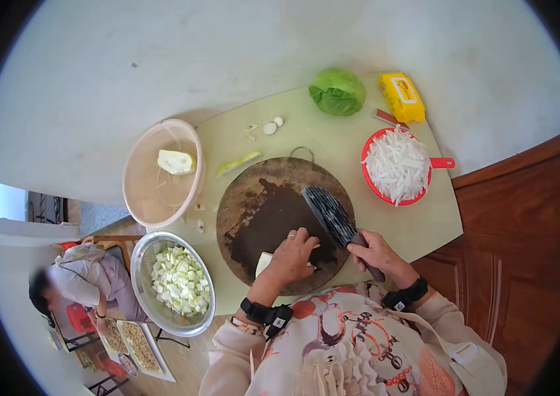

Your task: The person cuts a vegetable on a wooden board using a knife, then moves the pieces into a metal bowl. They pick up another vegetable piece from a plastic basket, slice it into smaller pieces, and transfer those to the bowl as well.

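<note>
My right hand (375,256) is closed around the handle of a cleaver (327,212), whose dark blade is speckled with wet white bits and is raised over the right side of a round wooden chopping board (247,198). On the board's near part, my left hand (293,257) presses with bent fingers on a white vegetable piece (263,264). Most of that piece is hidden under the hand. Left of the board, a steel bowl (137,264) holds diced pale green vegetable (180,280). A larger cut piece with light green skin (176,162) lies in a cream plastic basket (133,185).
A red colander (439,163) of white shreds (395,165) stands at right. Behind are a cabbage (337,92) and a yellow wipes pack (402,97). A peel strip (239,164) lies beside the board. At lower left a person (89,277) sits near trays (140,346).
</note>
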Available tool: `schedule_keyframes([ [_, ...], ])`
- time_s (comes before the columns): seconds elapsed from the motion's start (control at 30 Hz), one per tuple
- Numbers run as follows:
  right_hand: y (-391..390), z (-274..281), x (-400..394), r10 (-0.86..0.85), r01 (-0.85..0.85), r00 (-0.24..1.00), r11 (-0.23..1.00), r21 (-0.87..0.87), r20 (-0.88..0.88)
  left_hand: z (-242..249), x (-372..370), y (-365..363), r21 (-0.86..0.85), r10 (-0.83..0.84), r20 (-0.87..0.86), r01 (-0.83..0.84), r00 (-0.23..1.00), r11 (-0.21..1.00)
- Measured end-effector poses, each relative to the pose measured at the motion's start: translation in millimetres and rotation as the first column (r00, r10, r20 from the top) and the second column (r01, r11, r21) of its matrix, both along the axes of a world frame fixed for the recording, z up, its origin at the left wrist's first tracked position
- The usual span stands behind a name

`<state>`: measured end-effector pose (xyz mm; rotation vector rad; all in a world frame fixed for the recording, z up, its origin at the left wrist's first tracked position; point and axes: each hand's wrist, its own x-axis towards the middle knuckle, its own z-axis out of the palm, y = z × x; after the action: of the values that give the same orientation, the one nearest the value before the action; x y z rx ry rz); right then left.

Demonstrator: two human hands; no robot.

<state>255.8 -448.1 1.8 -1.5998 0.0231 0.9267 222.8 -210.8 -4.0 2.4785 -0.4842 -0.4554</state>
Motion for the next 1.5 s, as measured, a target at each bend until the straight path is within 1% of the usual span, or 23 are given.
schedule_keyframes([
  [0.03,0.5,-0.1,-0.3,0.008,-0.008,1.000,1.000,0.006,0.000,-2.3,-1.7,-0.6,0.006,0.008,0.000,-0.008,1.000,1.000],
  [0.1,0.5,0.8,-0.3,-0.037,0.037,0.999,0.999,0.002,-0.025,-10.5,-6.6,-4.0,0.104,-0.084,0.062,0.077,0.995,0.992],
  [0.33,-1.4,-2.8,2.7,-0.001,0.001,1.000,1.000,-0.004,-0.029,-20.7,-14.2,-19.5,0.141,-0.042,0.084,0.030,0.996,0.990],
  [0.47,-2.6,-2.7,3.9,0.030,-0.031,0.999,0.999,0.012,0.020,-19.8,-12.7,-25.4,0.102,0.021,0.111,-0.032,0.994,0.994],
  [0.53,-0.6,0.5,3.3,-0.047,0.046,0.998,0.999,-0.017,-0.044,-27.3,-11.6,-23.4,0.037,0.026,0.144,-0.032,0.989,0.999],
  [0.67,0.0,-2.8,2.8,-0.073,0.073,0.997,0.997,-0.011,-0.024,-24.3,-9.7,-20.3,0.060,0.001,0.066,-0.005,0.998,0.998],
  [0.77,-3.4,-10.7,1.5,-0.086,0.086,0.996,0.996,0.000,-0.028,-30.7,-10.7,-11.5,-0.145,0.131,0.098,-0.116,0.986,0.983],
  [0.8,-4.4,-12.9,1.0,-0.088,0.088,0.996,0.996,0.008,-0.024,-30.9,-11.7,-6.2,-0.143,0.128,0.099,-0.113,0.987,0.983],
  [0.87,-3.5,-12.0,0.7,-0.094,0.094,0.995,0.996,-0.003,-0.029,-30.8,-17.1,8.5,-0.355,0.300,0.077,-0.255,0.951,0.899],
  [0.9,-2.9,-10.8,0.9,-0.096,0.096,0.995,0.995,-0.015,-0.032,-21.4,-20.6,17.7,-0.354,0.299,0.075,-0.255,0.951,0.900],
  [0.97,-0.3,-5.9,1.7,-0.100,0.100,0.994,0.995,-0.008,-0.033,10.2,-29.1,44.7,-0.462,0.554,0.184,-0.426,0.812,0.778],
  [1.03,1.3,-4.0,0.4,-0.113,0.113,0.993,0.994,-0.008,-0.040,21.9,-53.3,82.3,-0.482,0.785,0.095,-0.662,0.612,0.574],
  [1.07,1.1,-3.9,0.7,-0.104,0.104,0.994,0.995,-0.003,-0.036,21.1,-67.6,106.6,-0.513,0.837,0.186,-0.676,0.515,0.530],
  [1.13,0.2,-5.2,1.4,-0.106,0.106,0.994,0.994,-0.011,-0.032,30.6,-90.3,142.0,-0.456,0.938,0.186,-0.821,0.291,0.345],
  [1.17,-0.2,-7.5,1.6,-0.092,0.092,0.995,0.996,-0.010,-0.028,28.9,-100.9,162.0,-0.246,0.852,0.387,-0.851,0.353,0.464],
  [1.2,-1.3,-6.9,1.8,-0.079,0.078,0.997,0.997,-0.012,-0.023,27.6,-111.4,170.4,-0.147,0.885,0.265,-0.891,0.382,0.429],
  [1.23,0.3,-3.8,2.5,-0.080,0.080,0.996,0.996,-0.027,-0.030,22.0,-120.5,175.7,-0.001,0.761,0.471,-0.863,0.446,0.506],
  [1.27,0.4,-3.3,2.8,-0.089,0.088,0.996,0.995,-0.036,-0.030,16.6,-126.0,177.5,0.158,0.583,0.638,-0.827,0.503,0.540],
  [1.3,0.5,-4.6,3.2,-0.082,0.081,0.996,0.996,-0.031,-0.030,17.5,-125.9,172.2,0.153,0.584,0.634,-0.822,0.507,0.548],
  [1.37,-1.3,-8.8,2.2,-0.073,0.072,0.997,0.997,-0.019,-0.021,21.0,-124.9,153.1,-0.002,0.683,0.611,-0.862,0.401,0.508],
  [1.4,-1.2,-7.1,2.0,-0.073,0.072,0.997,0.997,-0.032,-0.019,17.3,-124.5,141.5,-0.011,0.691,0.602,-0.862,0.400,0.508],
  [1.47,1.2,-2.9,3.2,-0.051,0.052,0.999,0.998,-0.048,0.012,10.0,-120.5,113.9,-0.129,0.726,0.420,-0.757,0.544,0.641],
  [1.5,1.2,-2.6,4.3,-0.015,0.018,0.999,0.997,-0.079,0.037,9.1,-114.4,98.7,-0.138,0.682,0.368,-0.688,0.632,0.713],
])
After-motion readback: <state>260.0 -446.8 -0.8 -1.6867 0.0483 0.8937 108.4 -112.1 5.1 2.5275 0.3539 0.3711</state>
